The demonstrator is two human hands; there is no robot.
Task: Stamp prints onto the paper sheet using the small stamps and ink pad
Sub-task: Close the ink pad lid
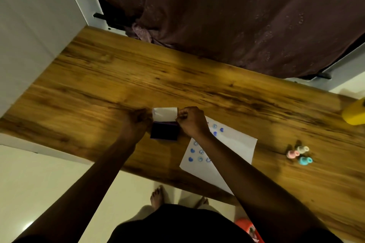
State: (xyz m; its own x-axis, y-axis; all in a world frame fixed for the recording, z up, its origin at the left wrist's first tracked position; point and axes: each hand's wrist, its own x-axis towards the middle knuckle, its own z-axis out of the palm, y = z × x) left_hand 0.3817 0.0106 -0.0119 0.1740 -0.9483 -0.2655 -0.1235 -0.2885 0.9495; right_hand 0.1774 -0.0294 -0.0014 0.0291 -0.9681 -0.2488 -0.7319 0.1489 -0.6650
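Observation:
A dark blue ink pad (165,132) lies on the wooden table, its pale lid (165,114) raised at the far side. My left hand (138,122) pinches the lid's left edge. Across from it, my right hand (192,121) grips the right edge. The white paper sheet (235,144) lies to the right of the pad, partly under my right forearm, with several blue prints on it. Three small stamps sit further right: pink (292,154), white (302,149) and teal (305,161).
A yellow object (354,113) stands at the table's right edge. A dark curtain (227,16) hangs behind the table (98,77). A white wall panel (29,35) is at left. A red object (249,230) and bare feet are on the floor below.

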